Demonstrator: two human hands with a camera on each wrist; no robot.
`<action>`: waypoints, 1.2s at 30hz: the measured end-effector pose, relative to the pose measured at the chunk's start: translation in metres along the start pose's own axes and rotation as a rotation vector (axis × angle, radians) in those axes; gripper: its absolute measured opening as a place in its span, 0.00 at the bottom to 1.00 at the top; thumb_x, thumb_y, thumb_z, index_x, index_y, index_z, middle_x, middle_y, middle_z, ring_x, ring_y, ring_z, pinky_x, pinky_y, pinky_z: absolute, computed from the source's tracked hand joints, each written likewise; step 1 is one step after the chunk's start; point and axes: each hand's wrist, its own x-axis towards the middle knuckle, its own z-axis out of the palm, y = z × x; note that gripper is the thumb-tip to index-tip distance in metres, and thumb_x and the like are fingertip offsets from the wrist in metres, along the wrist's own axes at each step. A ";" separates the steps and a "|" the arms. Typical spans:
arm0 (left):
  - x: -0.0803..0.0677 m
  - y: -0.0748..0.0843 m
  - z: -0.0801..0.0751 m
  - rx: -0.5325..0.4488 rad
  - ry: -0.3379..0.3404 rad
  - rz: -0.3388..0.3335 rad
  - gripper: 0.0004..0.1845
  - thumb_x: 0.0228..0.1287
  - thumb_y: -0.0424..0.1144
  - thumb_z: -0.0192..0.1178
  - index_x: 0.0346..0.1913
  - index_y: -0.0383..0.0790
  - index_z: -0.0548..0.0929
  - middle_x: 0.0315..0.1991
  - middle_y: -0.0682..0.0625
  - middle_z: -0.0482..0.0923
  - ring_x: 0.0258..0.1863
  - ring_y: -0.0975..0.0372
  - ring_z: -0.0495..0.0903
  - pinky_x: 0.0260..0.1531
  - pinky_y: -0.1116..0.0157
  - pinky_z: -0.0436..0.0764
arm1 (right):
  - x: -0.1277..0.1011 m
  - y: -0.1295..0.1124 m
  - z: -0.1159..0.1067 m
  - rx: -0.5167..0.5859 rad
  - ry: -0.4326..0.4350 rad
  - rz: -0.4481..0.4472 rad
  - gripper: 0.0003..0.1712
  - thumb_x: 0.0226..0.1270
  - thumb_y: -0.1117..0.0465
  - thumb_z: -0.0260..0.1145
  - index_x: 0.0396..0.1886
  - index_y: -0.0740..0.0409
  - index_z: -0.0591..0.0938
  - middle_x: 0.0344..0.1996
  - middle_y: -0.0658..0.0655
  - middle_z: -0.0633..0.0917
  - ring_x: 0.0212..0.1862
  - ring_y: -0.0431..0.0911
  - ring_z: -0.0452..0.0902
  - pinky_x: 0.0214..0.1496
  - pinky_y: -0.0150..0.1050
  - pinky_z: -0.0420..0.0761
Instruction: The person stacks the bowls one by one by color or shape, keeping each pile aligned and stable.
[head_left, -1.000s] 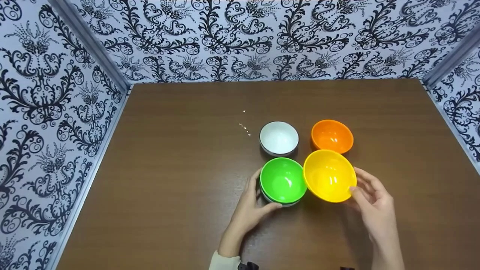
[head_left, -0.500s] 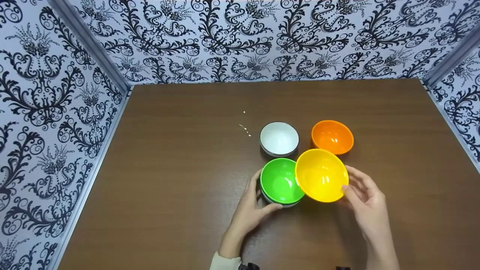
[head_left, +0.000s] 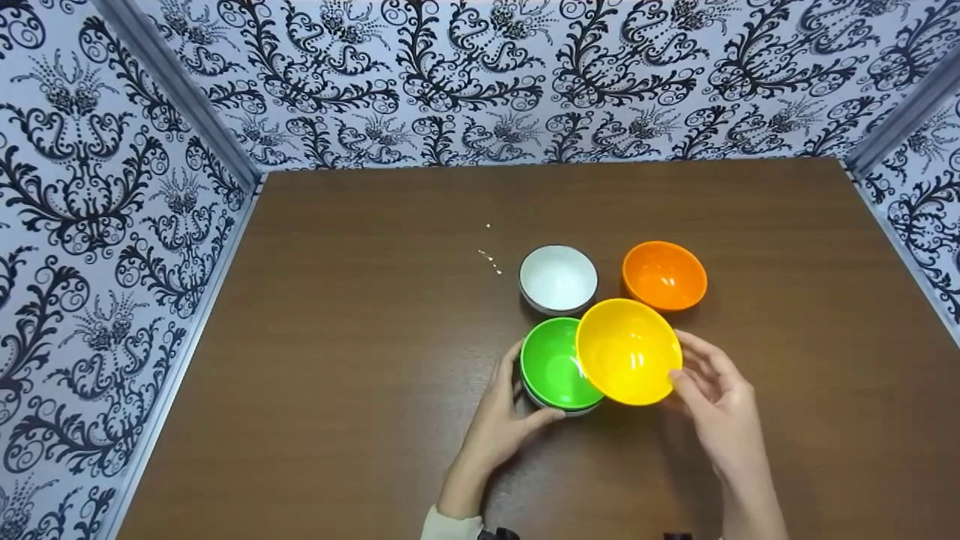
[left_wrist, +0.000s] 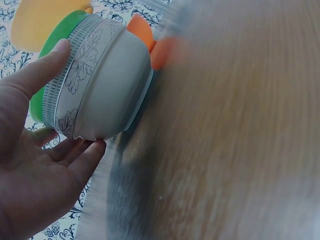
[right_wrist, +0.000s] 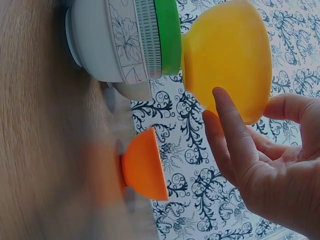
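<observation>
My right hand [head_left: 720,405] pinches the right rim of a yellow bowl [head_left: 628,352], thumb inside and fingers underneath. The yellow bowl hangs above the table and overlaps the right part of a green bowl [head_left: 553,367] in the head view. That green bowl sits nested in a patterned white bowl [left_wrist: 112,80], and a dotted band shows between them in the left wrist view. Curled round the left side of this stack is my left hand [head_left: 499,420], with its thumb at the near side. In the right wrist view, the yellow bowl [right_wrist: 230,62] is just above the green rim [right_wrist: 168,37].
Behind the stack stands a white bowl [head_left: 559,279]. An orange bowl [head_left: 664,275] stands to its right, behind the yellow one. Small white specks [head_left: 490,259] lie on the brown table [head_left: 337,322]. Patterned walls [head_left: 480,82] border the table at the back and sides.
My right hand has carried the yellow bowl leftward, from beside the green bowl to partly over it. The left hand and the stack have stayed in place.
</observation>
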 end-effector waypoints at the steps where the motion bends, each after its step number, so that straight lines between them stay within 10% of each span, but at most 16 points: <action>1: 0.000 0.000 0.000 0.001 0.001 0.001 0.54 0.52 0.47 0.76 0.78 0.46 0.54 0.76 0.47 0.58 0.75 0.54 0.62 0.74 0.56 0.67 | 0.000 0.000 0.001 -0.001 -0.002 0.001 0.25 0.69 0.74 0.61 0.65 0.65 0.73 0.48 0.43 0.86 0.43 0.37 0.86 0.36 0.33 0.89; 22: -0.003 0.000 0.000 0.041 0.002 0.000 0.58 0.51 0.50 0.77 0.79 0.48 0.51 0.77 0.47 0.55 0.76 0.53 0.60 0.74 0.54 0.67 | -0.002 -0.002 0.013 -0.043 -0.029 0.020 0.27 0.69 0.73 0.62 0.67 0.69 0.70 0.48 0.42 0.86 0.43 0.38 0.86 0.40 0.32 0.89; 36: -0.003 0.012 0.002 0.139 0.079 0.165 0.56 0.48 0.51 0.78 0.78 0.58 0.55 0.79 0.52 0.52 0.77 0.55 0.56 0.76 0.45 0.62 | -0.001 -0.005 0.020 -0.134 -0.044 0.070 0.27 0.70 0.69 0.63 0.68 0.62 0.72 0.49 0.40 0.84 0.45 0.38 0.84 0.44 0.32 0.88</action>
